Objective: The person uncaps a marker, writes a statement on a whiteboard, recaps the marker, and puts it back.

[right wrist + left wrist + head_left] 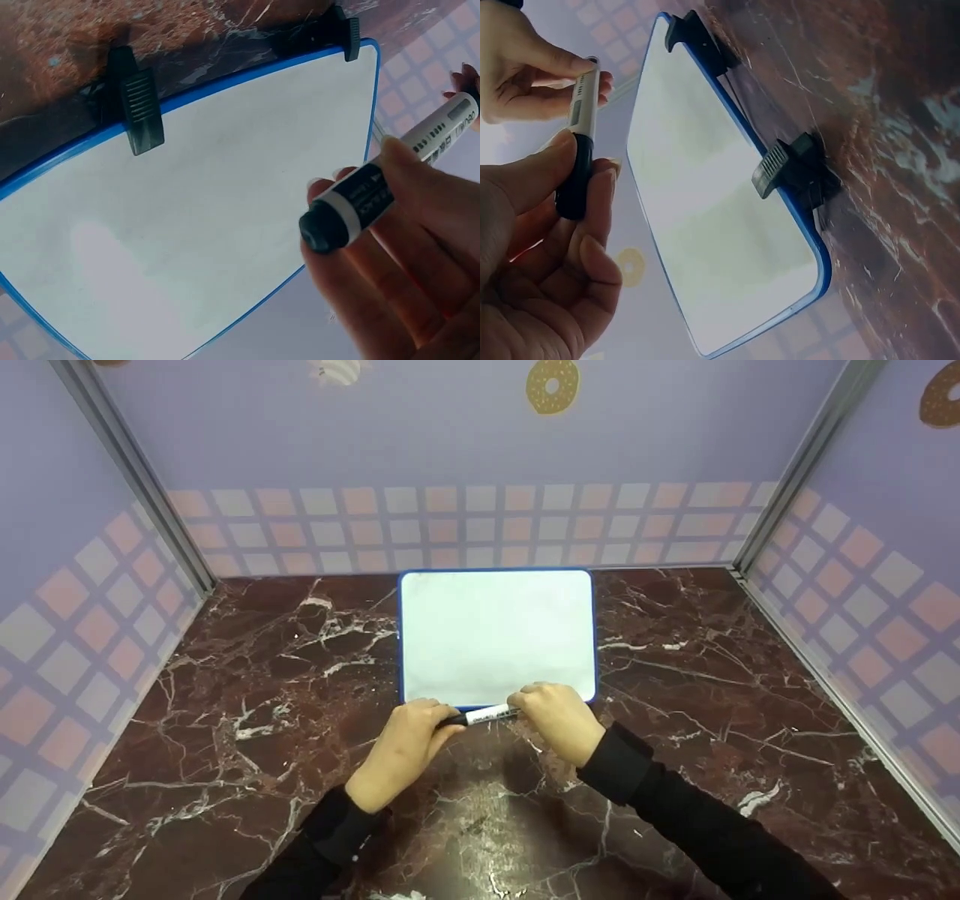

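Observation:
Both hands hold one marker (489, 714), white with black ends, in front of the lower edge of a blue-framed whiteboard (499, 634). My left hand (405, 746) pinches the black cap (574, 176) between thumb and fingers. At the other end, my right hand (559, 720) grips the marker's barrel; its black tail end (324, 227) sticks out past the fingers in the right wrist view. The cap is on the marker. The board's white surface shows no writing, only faint grey smudges.
Black clips (787, 169) hold the board's lower edge, with another clip (351, 37) farther along. The tabletop (262, 720) is dark red marble pattern. Lilac panels with checks (480, 532) enclose the back and both sides, joined by metal corner posts (810, 457).

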`<state>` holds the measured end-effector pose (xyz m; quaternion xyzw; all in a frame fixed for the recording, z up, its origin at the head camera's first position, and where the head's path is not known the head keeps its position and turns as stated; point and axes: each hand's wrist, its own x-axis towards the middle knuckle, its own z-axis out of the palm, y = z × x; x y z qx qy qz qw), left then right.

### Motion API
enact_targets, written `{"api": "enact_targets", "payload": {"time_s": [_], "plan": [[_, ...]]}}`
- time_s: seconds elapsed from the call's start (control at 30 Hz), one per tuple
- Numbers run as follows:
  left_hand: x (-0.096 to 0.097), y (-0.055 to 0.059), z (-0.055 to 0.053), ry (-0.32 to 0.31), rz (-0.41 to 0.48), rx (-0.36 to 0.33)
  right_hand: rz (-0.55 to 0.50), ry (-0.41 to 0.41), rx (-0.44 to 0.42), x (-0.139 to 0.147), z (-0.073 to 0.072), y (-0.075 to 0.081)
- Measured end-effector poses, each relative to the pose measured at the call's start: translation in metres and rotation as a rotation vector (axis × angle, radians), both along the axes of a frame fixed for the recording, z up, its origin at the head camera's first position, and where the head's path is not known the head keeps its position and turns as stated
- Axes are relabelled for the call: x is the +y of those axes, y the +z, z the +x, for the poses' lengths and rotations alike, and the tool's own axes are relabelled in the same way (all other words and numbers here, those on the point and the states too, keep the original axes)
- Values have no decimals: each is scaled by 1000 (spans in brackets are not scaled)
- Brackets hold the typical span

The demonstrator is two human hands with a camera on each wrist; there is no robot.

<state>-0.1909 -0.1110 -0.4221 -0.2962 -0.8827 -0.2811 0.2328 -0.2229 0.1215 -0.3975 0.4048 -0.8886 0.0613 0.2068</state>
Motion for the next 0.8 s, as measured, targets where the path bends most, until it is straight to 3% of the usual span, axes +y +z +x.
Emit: {"api": "enact_targets", "payload": {"time_s": [0.13, 0.23, 0.3, 0.47, 0.67, 0.73, 0.8], "plan": [[-8, 4, -3, 19, 33, -145, -30, -23, -11, 8, -4, 3], [-23, 10, -7, 86, 62, -250, -66, -77, 0, 21, -11, 4], [-34, 14, -10, 145, 83, -283, -89, -106, 36, 30, -16, 2], [-53, 17, -17, 306, 74, -212, -112, -128, 70, 40, -22, 1], [-70, 13, -31, 551, -95, -97, -120, -147, 56, 43, -22, 2], [-76, 12, -38, 640, -151, -107, -112, -152, 64, 43, -22, 3], [-81, 11, -46, 705, -187, -159, -105, -157, 70, 44, -22, 2]]}}
